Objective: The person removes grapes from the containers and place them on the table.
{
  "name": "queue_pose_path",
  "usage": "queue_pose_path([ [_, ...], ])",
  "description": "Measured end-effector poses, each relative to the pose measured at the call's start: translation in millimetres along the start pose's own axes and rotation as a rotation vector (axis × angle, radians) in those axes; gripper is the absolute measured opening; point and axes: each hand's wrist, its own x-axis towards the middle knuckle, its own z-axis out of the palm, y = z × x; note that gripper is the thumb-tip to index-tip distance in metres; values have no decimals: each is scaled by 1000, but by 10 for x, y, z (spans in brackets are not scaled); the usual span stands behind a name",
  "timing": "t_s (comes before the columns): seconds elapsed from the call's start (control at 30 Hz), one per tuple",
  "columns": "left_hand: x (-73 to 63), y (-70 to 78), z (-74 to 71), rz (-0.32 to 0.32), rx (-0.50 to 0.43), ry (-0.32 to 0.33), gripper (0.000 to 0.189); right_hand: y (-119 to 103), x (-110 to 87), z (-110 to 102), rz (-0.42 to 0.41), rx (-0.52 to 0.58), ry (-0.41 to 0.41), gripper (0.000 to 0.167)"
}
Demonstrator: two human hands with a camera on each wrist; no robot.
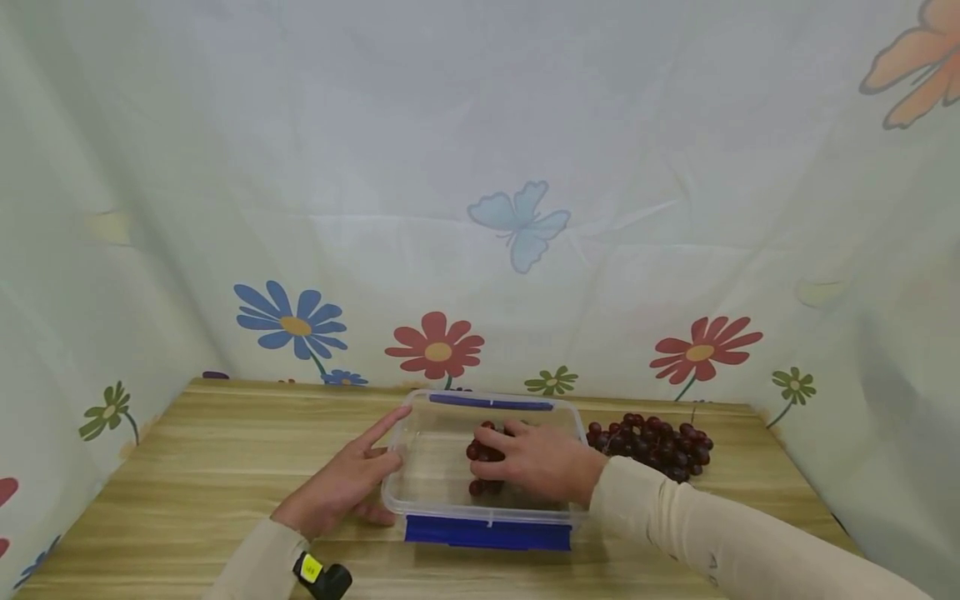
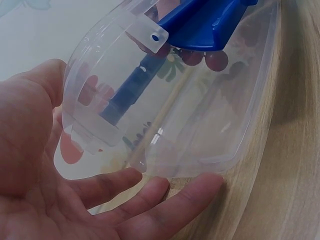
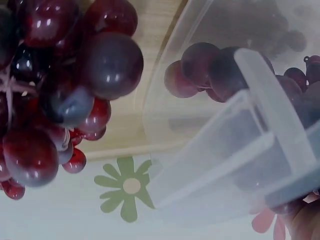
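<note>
A clear plastic box (image 1: 435,467) with blue clips on its near and far sides stands on the table. My left hand (image 1: 341,483) rests at its left end, fingers extended; in the left wrist view the fingertips (image 2: 210,185) touch or nearly touch the wall. Inside the box, my right hand (image 1: 543,458) holds a bunch of dark red grapes (image 1: 480,451), fingers curved over it. Part of that bunch is hidden by the hand. In the right wrist view, grapes (image 3: 197,65) show through the cloudy wall, while only a little of the hand appears at the lower right corner.
A second bunch of grapes (image 1: 663,446) lies on the wooden table (image 1: 247,450) just right of the box, close to my right sleeve (image 1: 637,492). Behind the table hangs a pale cloth (image 1: 375,167) printed with flowers and a butterfly.
</note>
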Motion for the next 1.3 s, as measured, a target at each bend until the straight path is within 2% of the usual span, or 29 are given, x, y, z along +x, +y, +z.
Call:
queue_pose_path([
  [0.4, 26, -8, -6, -15, -4, 12, 71, 95, -96, -205, -33, -66, 56, 60],
  [0.63, 35, -20, -17, -11, 8, 13, 71, 139, -150, -345, -24, -78, 102, 52],
  [1.03, 40, -35, -27, 0, 6, -14, 72, 207, -324, -540, -18, -26, 192, 48],
  [1.3, 54, -37, -21, 6, 4, -7, 73, 267, -500, -627, 9, -17, 229, 49],
])
